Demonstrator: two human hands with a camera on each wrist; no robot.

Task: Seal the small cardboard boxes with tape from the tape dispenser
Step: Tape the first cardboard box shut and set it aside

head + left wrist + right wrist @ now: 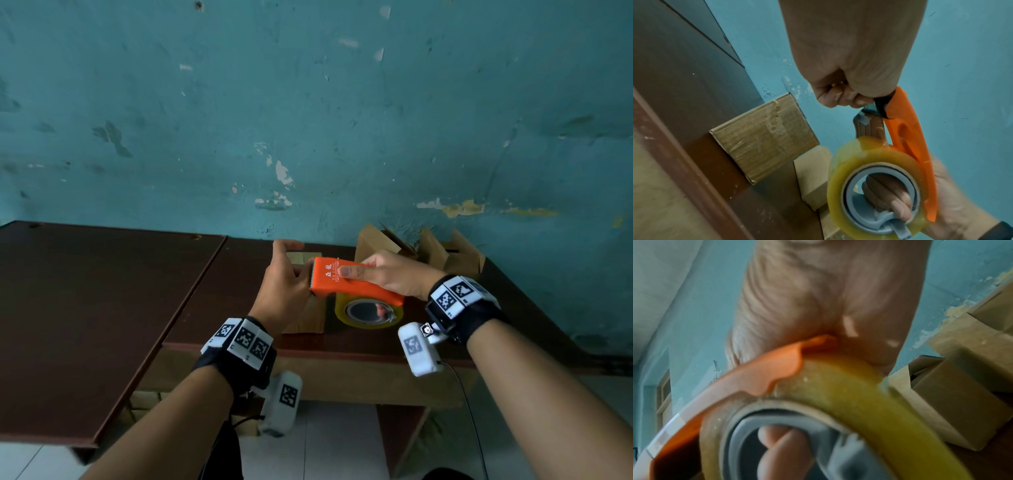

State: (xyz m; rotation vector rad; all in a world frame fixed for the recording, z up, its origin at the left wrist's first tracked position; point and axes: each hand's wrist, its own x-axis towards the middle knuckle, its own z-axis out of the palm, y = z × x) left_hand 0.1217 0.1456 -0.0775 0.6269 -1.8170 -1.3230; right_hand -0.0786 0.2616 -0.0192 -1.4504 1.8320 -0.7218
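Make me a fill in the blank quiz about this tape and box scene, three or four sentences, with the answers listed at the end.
1. The right hand grips a tape dispenser whose plastic body is coloured ____.
2. The fingers of that hand pass through the ____ of the yellowish tape roll.
3. The left hand pinches at the dispenser's ____ end, where the tape comes out.
4. The boxes stacked behind the right hand stand against the ____.

Answers: orange; core; toothed cutter; wall
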